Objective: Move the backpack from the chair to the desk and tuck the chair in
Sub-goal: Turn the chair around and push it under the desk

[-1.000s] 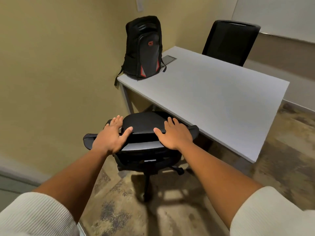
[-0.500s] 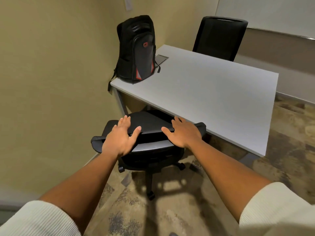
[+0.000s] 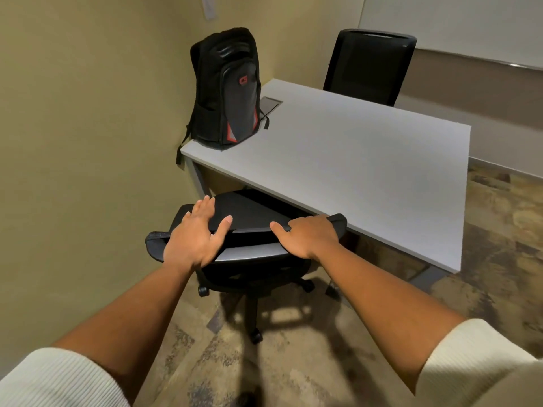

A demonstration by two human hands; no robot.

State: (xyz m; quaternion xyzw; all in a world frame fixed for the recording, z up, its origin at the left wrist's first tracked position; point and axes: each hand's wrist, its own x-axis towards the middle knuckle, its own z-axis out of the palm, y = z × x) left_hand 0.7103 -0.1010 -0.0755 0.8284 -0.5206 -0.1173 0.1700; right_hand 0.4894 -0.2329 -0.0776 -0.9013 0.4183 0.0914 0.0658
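A black backpack (image 3: 227,89) with red trim stands upright on the near left corner of the grey desk (image 3: 367,165). Below the desk's near edge is a black swivel chair (image 3: 249,268), its seat partly under the desktop. My left hand (image 3: 195,236) lies over the left part of the chair's backrest top, fingers spread and thumb hooked over the rim. My right hand (image 3: 308,235) grips the right part of the same rim, fingers curled over it.
A second black chair (image 3: 368,66) stands behind the desk's far side. A yellow wall (image 3: 88,142) runs close along the left. A small grey hatch (image 3: 269,104) is set in the desktop beside the backpack. Patterned carpet (image 3: 293,362) covers the floor.
The chair has rolled forward, its seat further under the desk. Both hands went with the backrest, and my right hand has curled tighter over the rim.
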